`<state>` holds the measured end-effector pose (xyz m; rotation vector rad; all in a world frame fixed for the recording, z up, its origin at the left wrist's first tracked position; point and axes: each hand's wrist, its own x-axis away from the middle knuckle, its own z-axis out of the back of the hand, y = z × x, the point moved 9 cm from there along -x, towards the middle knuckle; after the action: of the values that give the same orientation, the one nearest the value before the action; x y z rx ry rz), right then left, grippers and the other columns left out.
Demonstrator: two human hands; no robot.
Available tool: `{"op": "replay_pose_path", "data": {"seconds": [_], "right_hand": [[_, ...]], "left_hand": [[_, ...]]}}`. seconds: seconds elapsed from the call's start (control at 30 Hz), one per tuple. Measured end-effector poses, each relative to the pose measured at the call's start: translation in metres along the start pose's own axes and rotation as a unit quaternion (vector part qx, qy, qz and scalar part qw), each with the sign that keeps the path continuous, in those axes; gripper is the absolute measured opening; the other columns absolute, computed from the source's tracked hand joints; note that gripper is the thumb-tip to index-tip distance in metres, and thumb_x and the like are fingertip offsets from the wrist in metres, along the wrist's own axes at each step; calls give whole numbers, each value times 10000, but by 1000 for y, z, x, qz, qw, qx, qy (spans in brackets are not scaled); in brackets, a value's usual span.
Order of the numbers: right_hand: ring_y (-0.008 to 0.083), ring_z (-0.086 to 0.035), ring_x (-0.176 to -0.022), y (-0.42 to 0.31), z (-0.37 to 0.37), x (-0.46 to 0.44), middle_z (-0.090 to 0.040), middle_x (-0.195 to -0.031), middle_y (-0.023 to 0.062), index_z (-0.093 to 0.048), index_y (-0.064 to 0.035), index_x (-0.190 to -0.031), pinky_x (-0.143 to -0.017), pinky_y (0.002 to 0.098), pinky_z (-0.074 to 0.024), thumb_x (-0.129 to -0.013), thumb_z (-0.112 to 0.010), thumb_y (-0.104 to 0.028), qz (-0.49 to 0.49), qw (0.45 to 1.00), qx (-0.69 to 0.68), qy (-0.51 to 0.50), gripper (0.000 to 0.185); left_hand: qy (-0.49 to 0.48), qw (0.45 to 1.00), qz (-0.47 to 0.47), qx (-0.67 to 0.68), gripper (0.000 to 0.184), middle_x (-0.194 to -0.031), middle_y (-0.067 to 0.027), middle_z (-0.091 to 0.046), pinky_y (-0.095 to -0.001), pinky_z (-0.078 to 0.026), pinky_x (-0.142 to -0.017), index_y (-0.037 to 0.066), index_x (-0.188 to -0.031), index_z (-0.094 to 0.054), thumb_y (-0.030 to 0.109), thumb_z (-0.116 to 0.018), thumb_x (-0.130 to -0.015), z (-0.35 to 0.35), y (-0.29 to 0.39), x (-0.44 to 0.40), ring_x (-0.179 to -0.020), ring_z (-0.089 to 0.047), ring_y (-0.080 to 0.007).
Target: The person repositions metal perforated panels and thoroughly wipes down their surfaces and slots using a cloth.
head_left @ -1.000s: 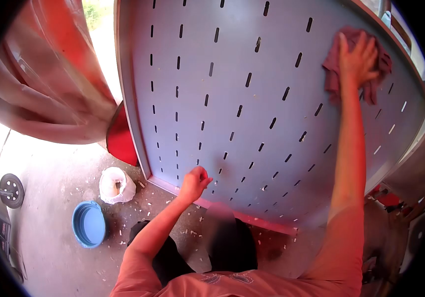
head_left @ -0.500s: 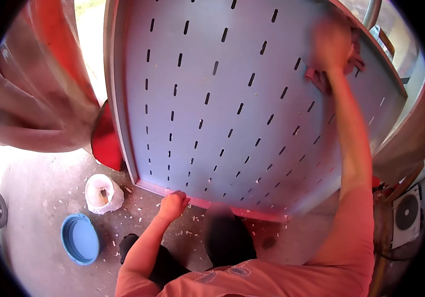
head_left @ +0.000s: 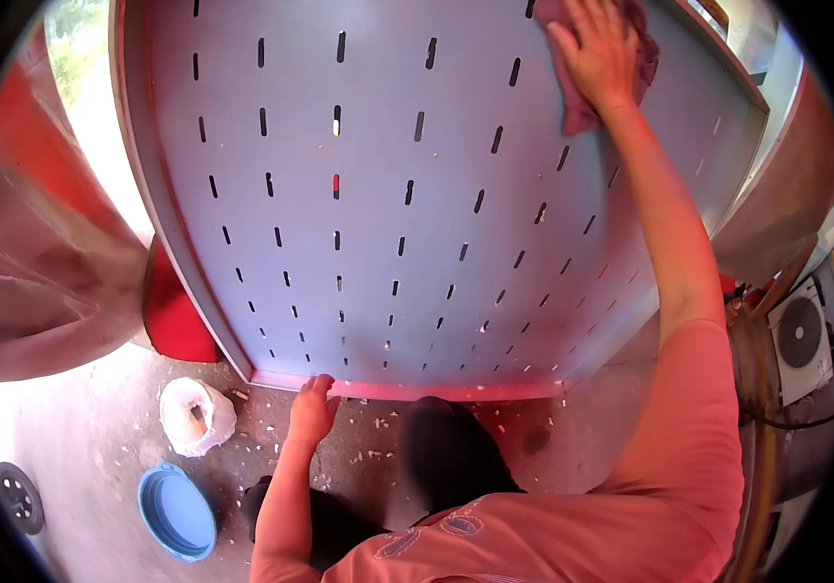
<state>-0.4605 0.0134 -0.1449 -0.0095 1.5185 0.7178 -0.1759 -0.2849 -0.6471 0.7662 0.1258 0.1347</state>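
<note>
A large grey-blue panel (head_left: 368,214) with rows of slots and raised rims stands tilted before me. At its upper right, my right hand (head_left: 602,53) lies flat with fingers spread on a crumpled dark-red cloth (head_left: 573,112), pressing it against the surface. My left hand (head_left: 314,408) is at the panel's pinkish lower rim (head_left: 407,392), fingers stretched upward and thumb apart, with nothing seen in it. Whether its fingertips touch the rim I cannot tell. Red and whitish bits show in two slots.
A blue basin (head_left: 177,512) and a white-lined bucket (head_left: 197,418) stand on the floor at left. White scraps litter the concrete (head_left: 364,457). Red-brown sheeting (head_left: 43,253) hangs at left, a black wheel-like disc (head_left: 18,497) lies beyond, and a fan unit (head_left: 801,335) stands at right.
My right hand and the cloth have moved left and slightly up across the panel. The fingers of my left hand have straightened from a closed shape. The camera view has shifted.
</note>
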Motion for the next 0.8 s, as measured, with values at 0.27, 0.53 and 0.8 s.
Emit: {"op": "replay_pose_path", "data": {"seconds": [0.27,0.53,0.8], "right_hand": [[174,-402,-1368,-210,23,288,-442,-1475,-69,-486,-275,-1399,-1078,617,-254,-877,-621,-354,127,925,-145,-327,545],[295,-541,-1133,7,33,71,-626,-1091,47,-642,-144,-1081,-1119,543,-269,-841,-636,-305,115,991,18,-63,290],[234,-393,-1364,-132,30,222,-440,-1474,13,-514,-221,-1376,-1036,592,-311,-823,-656,-340,-46,979,-42,-194,583]], "left_hand": [[-96,995,1,-21,390,-1118,-223,-603,-483,-502,-857,20,-1153,-577,119,-710,-800,-32,0,5,-1029,-589,-426],[-94,994,-16,-45,405,-1116,-216,-612,-474,-519,-825,9,-1165,-583,121,-719,-801,-31,6,6,-978,-632,-395],[-115,992,-28,-51,426,-1140,-231,-610,-461,-521,-837,10,-1191,-580,125,-718,-805,-44,18,2,-977,-642,-390]]}}
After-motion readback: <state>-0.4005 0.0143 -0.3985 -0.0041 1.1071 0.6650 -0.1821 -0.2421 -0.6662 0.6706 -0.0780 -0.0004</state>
